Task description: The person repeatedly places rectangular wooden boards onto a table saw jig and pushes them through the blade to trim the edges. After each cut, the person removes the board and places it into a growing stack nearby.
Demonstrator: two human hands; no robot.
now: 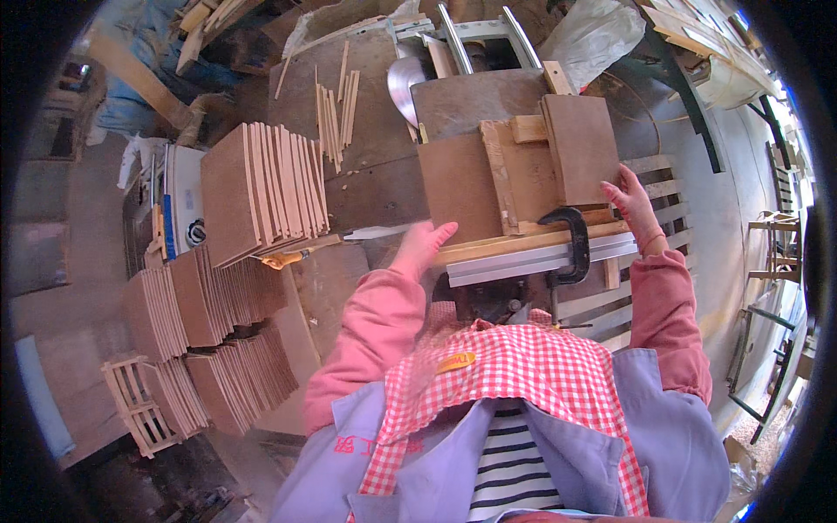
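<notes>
Jkt (676,436); LH (421,247), RH (635,205) well apart

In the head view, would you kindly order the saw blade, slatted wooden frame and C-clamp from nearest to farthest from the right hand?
1. C-clamp, just lower-left of the right hand
2. Saw blade, upper left
3. Slatted wooden frame, lower left

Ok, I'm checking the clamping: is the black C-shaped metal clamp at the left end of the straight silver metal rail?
No, the black C-shaped metal clamp crosses the straight silver metal rail right of its middle.
</notes>
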